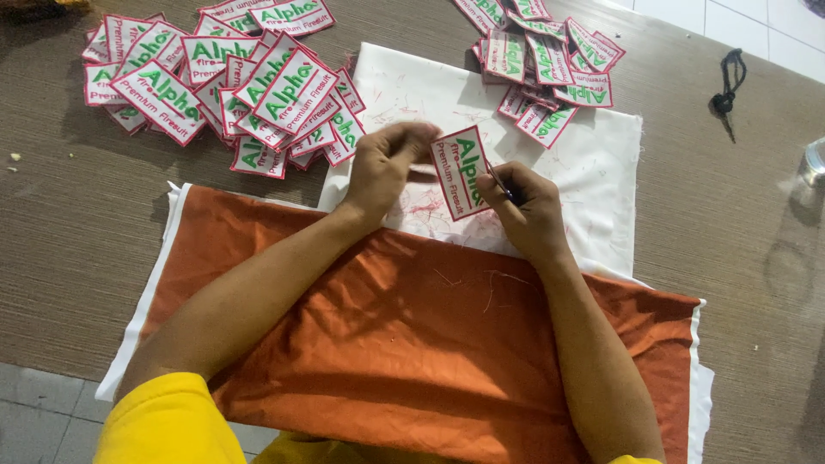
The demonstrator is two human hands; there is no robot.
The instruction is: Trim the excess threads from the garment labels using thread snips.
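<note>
One patch (460, 172) was held upright between the hands, above the white cloth (601, 172). The left hand (382, 167) was pinched shut on its upper edge; the right hand (524, 202) was closed on a thin tool (498, 182) at the patch's 3 o'clock edge. Red threads had been shed on the cloth. Two piles (215, 77) (546, 60) were seen at 10 and 1 o'clock; which was finished could not be told.

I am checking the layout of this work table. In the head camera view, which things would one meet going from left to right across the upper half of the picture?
Large pile of embroidered patches → left hand → single patch held in both hands → right hand → smaller pile of patches → black cord → clear glass object at the edge.
</note>
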